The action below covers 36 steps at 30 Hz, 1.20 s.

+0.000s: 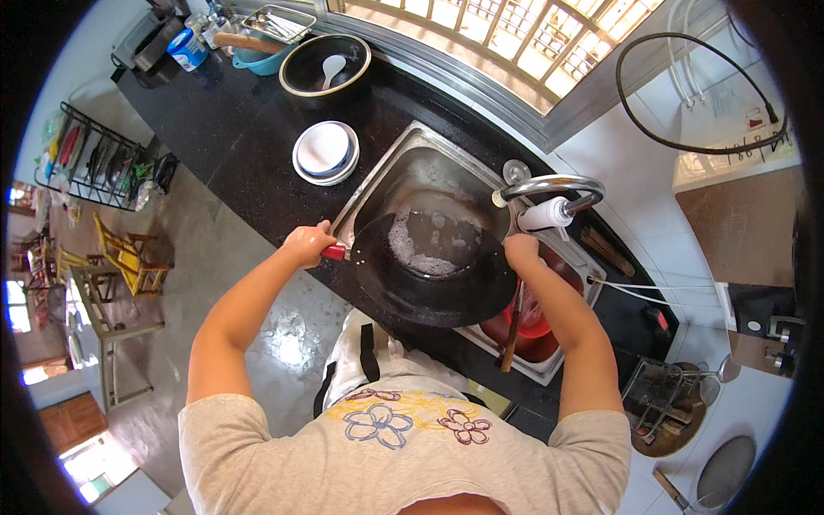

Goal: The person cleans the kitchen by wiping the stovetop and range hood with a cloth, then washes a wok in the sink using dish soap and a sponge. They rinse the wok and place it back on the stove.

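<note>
A large black wok (421,300) with foamy water in it is held over the steel sink (403,142), tilted away from me. My left hand (307,246) is closed round its red handle (334,251) at the sink's left edge. My right hand (522,251) is closed at the wok's right rim, just below the tap (549,184); its fingertips are partly hidden. Under my right forearm, a red basin (554,330) sits in the right sink bowl. A wooden-handled tool (510,348) lies across that basin; its far end is hard to make out.
Stacked white bowls (324,148) stand on the black counter (232,163) left of the sink. Behind them is a black basin (300,69) with a white spoon (333,69). A dark cable (620,81) loops at the right. A wire rack (648,395) stands at the lower right.
</note>
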### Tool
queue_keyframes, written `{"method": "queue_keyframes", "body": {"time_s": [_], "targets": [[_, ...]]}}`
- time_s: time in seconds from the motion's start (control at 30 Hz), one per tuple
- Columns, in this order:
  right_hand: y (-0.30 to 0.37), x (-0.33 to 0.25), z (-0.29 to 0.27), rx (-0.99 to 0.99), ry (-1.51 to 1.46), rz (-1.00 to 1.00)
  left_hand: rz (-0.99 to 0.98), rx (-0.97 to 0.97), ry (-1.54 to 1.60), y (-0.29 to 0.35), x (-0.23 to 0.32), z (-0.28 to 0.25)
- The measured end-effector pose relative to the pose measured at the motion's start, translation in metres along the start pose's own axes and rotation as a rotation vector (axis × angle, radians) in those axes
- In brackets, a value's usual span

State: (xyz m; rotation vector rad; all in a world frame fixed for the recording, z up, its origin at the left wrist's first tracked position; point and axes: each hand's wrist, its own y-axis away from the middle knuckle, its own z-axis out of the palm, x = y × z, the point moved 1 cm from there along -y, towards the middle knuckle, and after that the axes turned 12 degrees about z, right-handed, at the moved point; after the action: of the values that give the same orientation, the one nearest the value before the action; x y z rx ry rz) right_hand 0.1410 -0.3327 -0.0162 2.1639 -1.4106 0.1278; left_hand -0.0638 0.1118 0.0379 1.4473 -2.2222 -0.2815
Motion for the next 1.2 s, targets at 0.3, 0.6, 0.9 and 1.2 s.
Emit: {"method": "queue_keyframes", "body": {"time_s": [0.3, 0.6, 0.9, 1.2], "targets": [[-0.007, 0.016, -0.023, -0.215, 0.068, -0.171, 0.069, -0.098, 0.067, 0.001, -0.005, -0.001], [-0.009, 0.007, -0.051, -0.283, 0.119, -0.151, 0.025, -0.099, 0.103, 0.005, -0.012, 0.009], [-0.044, -0.006, -0.023, 0.075, -0.093, 0.120, 0.011, 0.157, 0.102, 0.000, -0.026, 0.023], [-0.110, -0.030, 0.033, 0.057, -0.360, 0.447, -0.084, 0.346, 0.077, -0.019, -0.029, 0.033]]}}
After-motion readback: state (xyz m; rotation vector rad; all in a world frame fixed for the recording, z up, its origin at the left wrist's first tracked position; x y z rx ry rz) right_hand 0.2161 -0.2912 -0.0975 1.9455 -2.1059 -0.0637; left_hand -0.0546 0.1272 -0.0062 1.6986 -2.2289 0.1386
